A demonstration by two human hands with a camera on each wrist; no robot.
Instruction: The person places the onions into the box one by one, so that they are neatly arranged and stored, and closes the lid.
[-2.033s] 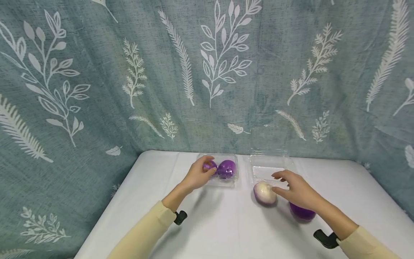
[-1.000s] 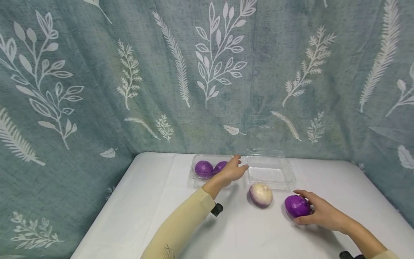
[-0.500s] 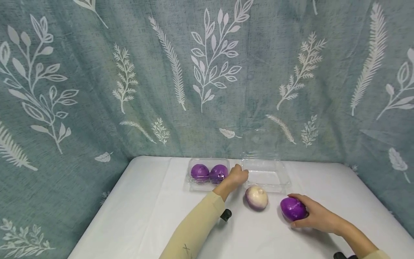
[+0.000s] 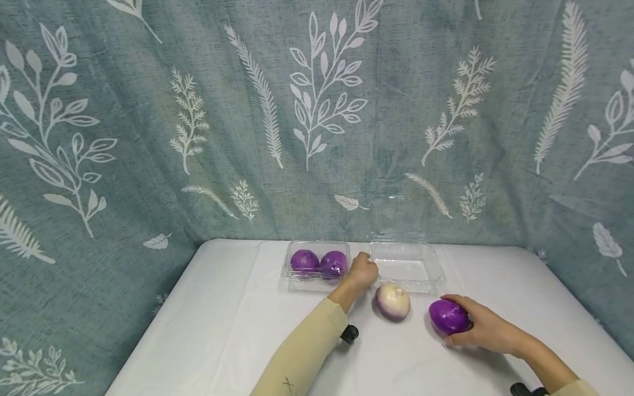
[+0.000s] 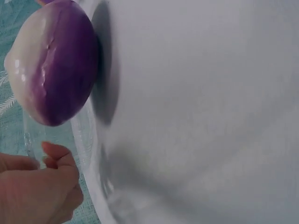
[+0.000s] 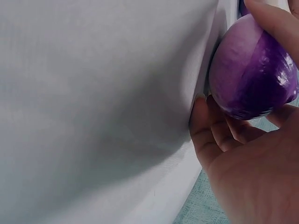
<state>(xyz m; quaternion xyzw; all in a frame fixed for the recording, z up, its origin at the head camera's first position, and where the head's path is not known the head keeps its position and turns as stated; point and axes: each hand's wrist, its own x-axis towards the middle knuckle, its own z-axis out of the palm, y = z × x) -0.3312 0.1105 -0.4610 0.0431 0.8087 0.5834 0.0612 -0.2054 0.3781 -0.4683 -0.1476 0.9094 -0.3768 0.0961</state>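
Observation:
My right hand (image 4: pixel 495 328) grips a glossy purple, onion-like vegetable (image 4: pixel 448 317) on the right part of the table. In the right wrist view, its thumb and fingers lie around the purple vegetable (image 6: pixel 254 70). Left of it sits a white-and-purple vegetable (image 4: pixel 393 302), its pale end with a small nub facing up. My left hand (image 4: pixel 363 270) pinches the left edge of an open clear plastic container (image 4: pixel 406 268) with its lid raised behind. In the left wrist view, the left hand (image 5: pixel 42 186) has curled fingertips at clear plastic, beside the white-and-purple vegetable (image 5: pixel 58 63).
A closed clear container (image 4: pixel 317 283) with two purple vegetables inside stands left of my left hand. The white-covered table (image 4: pixel 223 324) ends at the back against a teal curtain (image 4: pixel 317 110) with white leaf prints.
My left hand has moved right from the closed container to the open one's left edge. My right hand has gone from above the white-and-purple vegetable to the purple one and grips it.

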